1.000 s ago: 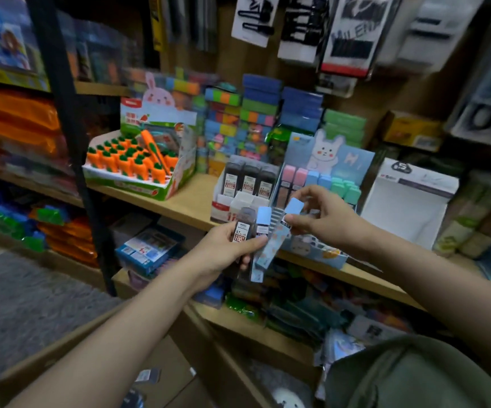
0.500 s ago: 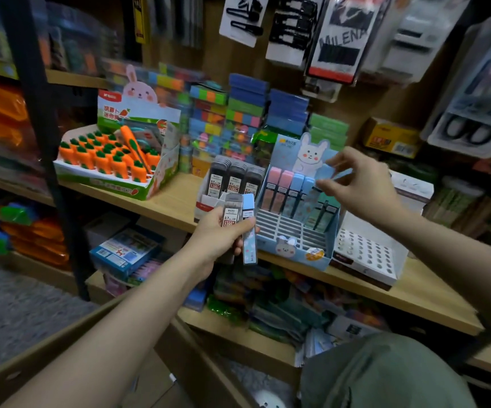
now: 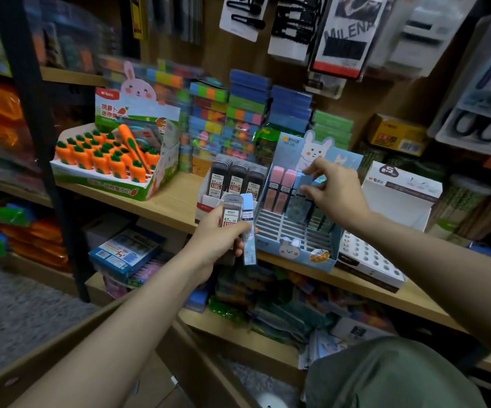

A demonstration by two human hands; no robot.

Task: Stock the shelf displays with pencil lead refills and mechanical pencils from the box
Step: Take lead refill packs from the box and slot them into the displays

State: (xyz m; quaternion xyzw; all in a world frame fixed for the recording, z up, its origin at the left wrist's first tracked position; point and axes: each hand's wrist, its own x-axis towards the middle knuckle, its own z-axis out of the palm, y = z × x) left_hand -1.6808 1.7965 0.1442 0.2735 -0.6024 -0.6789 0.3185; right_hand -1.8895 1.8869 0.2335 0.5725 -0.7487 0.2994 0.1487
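My left hand [image 3: 215,240] grips two lead refill cases in front of the shelf: a dark one [image 3: 231,212] and a light blue one [image 3: 248,231]. My right hand [image 3: 334,192] pinches a light blue refill case [image 3: 307,181] over the back row of the blue bunny display box [image 3: 294,248]. Pink, blue and green cases stand in that box's back slots; its front slots show bare. Left of it a small white box holds dark 0.7 refill cases [image 3: 235,179]. A brown cardboard box [image 3: 41,357] sits low at the left.
A carrot-pen display [image 3: 112,160] stands at the shelf's left. A white display with rows of holes [image 3: 368,257] sits right of the bunny box. Stacked colourful packs fill the back; hanging packets are above. The wooden shelf edge [image 3: 176,207] and a black upright post [image 3: 41,142] are close.
My right hand has carried one light blue case from my left hand's bundle up and right to the bunny box's back row. My left hand keeps two cases, nearly still.
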